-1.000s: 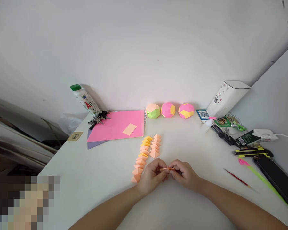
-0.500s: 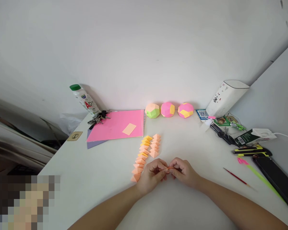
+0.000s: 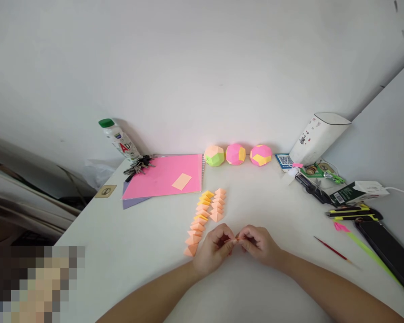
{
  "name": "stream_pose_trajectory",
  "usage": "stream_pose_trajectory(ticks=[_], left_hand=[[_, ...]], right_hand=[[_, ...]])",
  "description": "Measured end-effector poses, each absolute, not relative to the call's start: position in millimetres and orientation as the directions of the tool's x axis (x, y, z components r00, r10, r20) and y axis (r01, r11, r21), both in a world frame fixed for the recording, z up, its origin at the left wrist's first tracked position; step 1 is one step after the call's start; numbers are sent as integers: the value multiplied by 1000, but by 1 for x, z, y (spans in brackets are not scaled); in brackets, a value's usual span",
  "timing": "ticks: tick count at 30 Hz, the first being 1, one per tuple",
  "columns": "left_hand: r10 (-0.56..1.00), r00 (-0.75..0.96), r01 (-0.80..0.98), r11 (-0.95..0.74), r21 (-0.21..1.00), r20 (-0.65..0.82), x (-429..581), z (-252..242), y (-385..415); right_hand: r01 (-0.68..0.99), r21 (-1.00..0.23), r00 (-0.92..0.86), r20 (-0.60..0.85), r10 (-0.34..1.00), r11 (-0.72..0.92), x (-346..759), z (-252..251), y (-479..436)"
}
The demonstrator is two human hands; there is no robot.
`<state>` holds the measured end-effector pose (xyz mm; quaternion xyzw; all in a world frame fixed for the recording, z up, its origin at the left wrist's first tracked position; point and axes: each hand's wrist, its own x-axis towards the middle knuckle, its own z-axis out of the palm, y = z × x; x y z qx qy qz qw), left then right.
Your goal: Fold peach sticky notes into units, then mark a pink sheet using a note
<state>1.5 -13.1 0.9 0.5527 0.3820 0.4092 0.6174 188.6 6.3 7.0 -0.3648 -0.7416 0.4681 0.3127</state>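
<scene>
Between my two hands is a small folded piece of orange paper [image 3: 237, 239], mostly hidden by the fingers. My left hand [image 3: 215, 246] pinches one side of it, fingers closed. The other side sits between the thumb and fingertips of my right hand [image 3: 260, 244]. Just beyond my left hand, a row of folded paper pieces [image 3: 196, 227] in peach and yellow overlaps along the table. A shorter peach row [image 3: 217, 206] lies beside it. Three paper balls, one peach and green [image 3: 214, 155] and two pink and yellow [image 3: 235, 154], stand against the wall.
Pink paper [image 3: 161, 177] bears a peach sheet [image 3: 182, 181] and keys [image 3: 138, 167]; a bottle [image 3: 121, 141] stands behind. To the right lie a thin red stick [image 3: 333, 248], a utility knife [image 3: 353, 212], a black case [image 3: 385, 251], scissors [image 3: 313, 188] and a white container [image 3: 319, 137].
My fingertips have shifted slightly on the folded paper, and both hands sit a touch lower. The paper rows and other items stay in place.
</scene>
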Motion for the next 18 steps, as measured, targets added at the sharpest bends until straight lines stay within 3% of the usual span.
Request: stream_pose_trajectory(ticks=[8, 13, 15, 18], left_hand=[[956, 266, -56, 144, 988, -125, 3, 1, -14], [925, 378, 50, 36, 998, -53, 0, 13, -12], [909, 412, 56, 41, 998, -61, -1, 16, -12], [916, 391, 25, 87, 996, -89, -1, 13, -11]], right_hand=[[269, -787, -420, 423, 803, 555, 192, 5, 1], [278, -529, -384, 704, 597, 802, 191, 4, 2], [250, -449, -456, 727, 513, 858, 190, 4, 2], [252, -422, -530, 692, 489, 871, 188, 5, 2]])
